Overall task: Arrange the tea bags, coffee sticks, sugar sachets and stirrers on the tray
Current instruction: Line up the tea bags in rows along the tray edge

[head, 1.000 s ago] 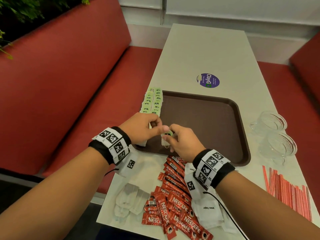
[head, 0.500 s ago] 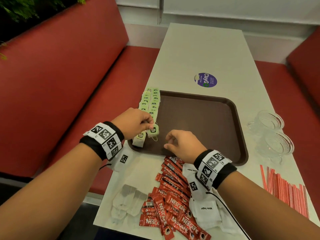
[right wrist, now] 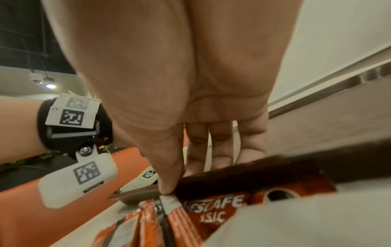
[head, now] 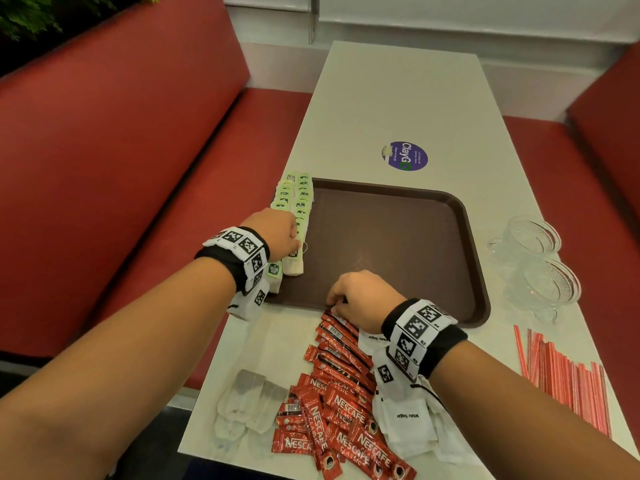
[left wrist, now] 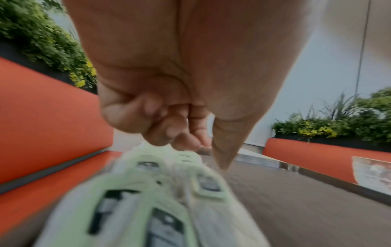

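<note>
1. Both bare forearms reach forward, each wrist wrapped in a black band carrying white marker tags.
2. The left hand (head: 277, 230) is extended farther than the right, knuckles up, fingers (left wrist: 160, 127) curled under toward the palm in the left wrist view; the thumb (left wrist: 224, 147) points straight down. Whether the fingers pinch anything cannot be told.
3. The right hand (head: 360, 292) sits nearer the body, to the right of the left hand and apart from it, back of the hand up.
4. In the right wrist view its fingers (right wrist: 222, 147) hang nearly straight downward, side by side, the thumb (right wrist: 167, 167) extended alongside them.
</note>
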Demonstrator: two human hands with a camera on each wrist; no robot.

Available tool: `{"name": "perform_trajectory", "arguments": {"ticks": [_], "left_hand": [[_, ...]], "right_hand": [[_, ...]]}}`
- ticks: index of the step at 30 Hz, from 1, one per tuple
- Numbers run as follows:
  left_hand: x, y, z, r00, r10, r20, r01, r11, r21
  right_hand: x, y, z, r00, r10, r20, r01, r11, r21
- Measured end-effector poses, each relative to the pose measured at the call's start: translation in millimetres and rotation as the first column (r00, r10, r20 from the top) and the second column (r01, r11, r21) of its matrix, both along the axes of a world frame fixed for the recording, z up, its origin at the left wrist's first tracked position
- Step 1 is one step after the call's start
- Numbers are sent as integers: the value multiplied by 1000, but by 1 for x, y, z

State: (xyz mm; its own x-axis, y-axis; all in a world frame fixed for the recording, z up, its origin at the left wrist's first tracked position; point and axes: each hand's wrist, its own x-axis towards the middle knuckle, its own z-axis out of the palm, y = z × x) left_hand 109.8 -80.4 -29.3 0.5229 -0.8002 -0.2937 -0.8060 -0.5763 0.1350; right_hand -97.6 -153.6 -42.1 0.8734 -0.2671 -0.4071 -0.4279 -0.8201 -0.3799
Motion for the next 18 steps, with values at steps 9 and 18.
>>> {"name": "perform_trajectory", "arguments": {"ticks": [9,18], "left_hand": [[-13,-8,-6,996,-69,55,58,980,190],[-46,89,36,982,-87,-168,50,976,-213]], "right_hand": [[0,4,0,1000,9,-13,-9,999,-35],[-9,45,21,984,113,134,-99,989,-113]]}}
